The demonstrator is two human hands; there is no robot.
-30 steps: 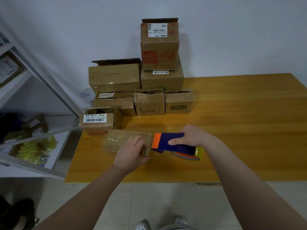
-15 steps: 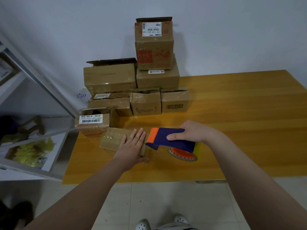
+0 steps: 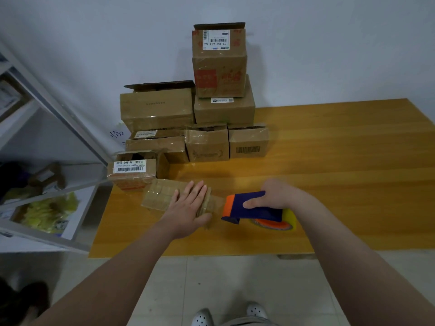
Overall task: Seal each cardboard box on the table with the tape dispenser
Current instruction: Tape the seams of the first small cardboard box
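A small flat cardboard box (image 3: 160, 195) lies near the front left of the wooden table (image 3: 341, 161). My left hand (image 3: 188, 205) rests flat on its right part, fingers spread and pressing down. My right hand (image 3: 273, 194) grips the blue and orange tape dispenser (image 3: 254, 207), whose orange nose sits just right of the box. A strip of clear tape (image 3: 217, 201) runs from the nose onto the box. The yellow tape roll (image 3: 288, 221) shows under the handle.
Several cardboard boxes are piled at the table's back left against the wall, the tallest stack (image 3: 220, 62) three high. A labelled open box (image 3: 131, 170) stands just behind the flat one. A grey metal shelf (image 3: 58, 114) stands left of the table.
My right hand has pulled the dispenser to the right, away from the box, drawing out tape. My left hand has flattened from a curled hold to an open palm on the box.
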